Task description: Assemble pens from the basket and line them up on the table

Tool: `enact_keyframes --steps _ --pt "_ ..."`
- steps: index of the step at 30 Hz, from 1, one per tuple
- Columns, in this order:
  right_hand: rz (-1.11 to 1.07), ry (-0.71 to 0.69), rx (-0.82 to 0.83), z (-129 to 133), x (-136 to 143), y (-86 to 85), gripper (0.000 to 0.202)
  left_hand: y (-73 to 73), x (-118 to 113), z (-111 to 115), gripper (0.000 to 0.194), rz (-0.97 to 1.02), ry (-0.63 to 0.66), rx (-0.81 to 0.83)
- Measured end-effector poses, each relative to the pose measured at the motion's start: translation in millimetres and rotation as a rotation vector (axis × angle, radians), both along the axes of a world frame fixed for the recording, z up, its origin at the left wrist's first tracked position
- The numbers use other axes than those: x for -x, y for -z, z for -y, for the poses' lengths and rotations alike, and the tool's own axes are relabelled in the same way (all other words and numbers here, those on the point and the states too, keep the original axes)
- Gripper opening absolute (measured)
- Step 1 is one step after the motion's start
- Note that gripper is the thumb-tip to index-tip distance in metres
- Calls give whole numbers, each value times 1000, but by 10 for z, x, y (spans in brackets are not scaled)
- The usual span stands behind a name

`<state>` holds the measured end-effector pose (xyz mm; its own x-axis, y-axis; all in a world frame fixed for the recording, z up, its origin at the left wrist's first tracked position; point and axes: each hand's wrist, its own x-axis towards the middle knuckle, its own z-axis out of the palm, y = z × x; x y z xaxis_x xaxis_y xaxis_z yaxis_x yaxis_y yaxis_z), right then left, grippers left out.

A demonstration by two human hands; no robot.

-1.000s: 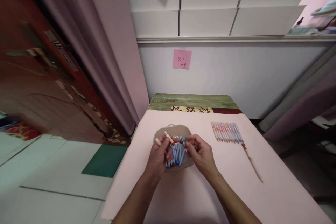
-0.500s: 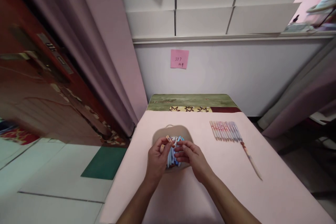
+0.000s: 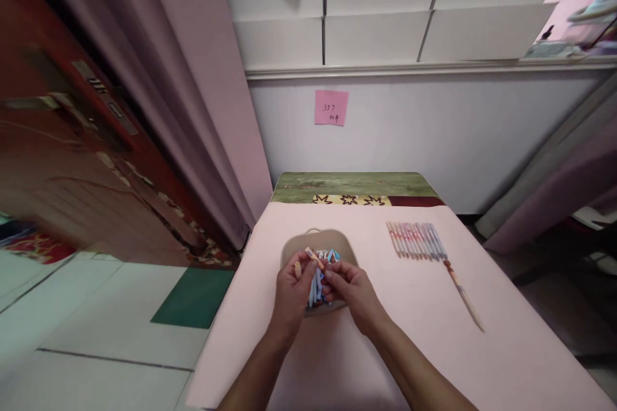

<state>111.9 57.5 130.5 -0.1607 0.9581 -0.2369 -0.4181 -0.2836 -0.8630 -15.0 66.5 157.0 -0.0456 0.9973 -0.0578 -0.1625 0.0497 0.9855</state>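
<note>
Over a beige basket [image 3: 343, 241] my left hand [image 3: 288, 286] is closed on small tan-orange pieces that look like pen parts [image 3: 297, 269]. My right hand [image 3: 353, 288] meets it from the right, thumb and forefinger pinched at the end of an orange piece [image 3: 315, 258]. Blue and white pens [image 3: 315, 289] lie in the basket beneath both hands. To the right, a row of pale patterned pens [image 3: 415, 241] lies side by side, and one tan pen [image 3: 463, 296] lies slanted below the row's right end.
The table has a pink cover [image 3: 385, 347] and a green patterned far edge [image 3: 347, 183]. Behind it is a wall with a pink note [image 3: 331, 108]. A red-brown door [image 3: 96, 186] and a purple curtain [image 3: 193, 109] stand at the left.
My right hand has moved slightly left, and its fingers have closed from a looser spread into a pinch at the orange piece. The view has shifted slightly.
</note>
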Motion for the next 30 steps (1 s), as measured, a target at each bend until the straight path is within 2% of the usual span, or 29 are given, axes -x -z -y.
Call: enact_keyframes --steps 4,7,10,13,16,18,20,23,26,30 --pt "60 -19 -73 -4 -17 49 43 -42 -52 38 25 107 19 48" --pt "108 -28 -145 34 10 58 41 4 -89 68 26 183 -4 53" --pt "133 -35 -184 98 76 117 37 74 -86 92 27 188 -46 50" --pt "182 -56 -175 118 51 214 35 99 14 106 28 140 -110 49" --pt "371 55 -195 13 -197 257 31 77 206 118 27 113 -194 20" --pt "575 191 -272 -125 -439 227 25 71 332 134 26 93 -223 2" --pt "835 258 -334 -283 -638 163 18 88 410 158 26 68 -228 -1" --pt "1263 168 -458 -494 -707 81 14 138 414 202 29 53 -219 28" --pt "1580 -48 -532 -671 -522 97 19 165 354 231 34 55 -210 67" --pt "1695 -190 -517 -900 -200 251 22 152 328 237 35 63 -230 63"
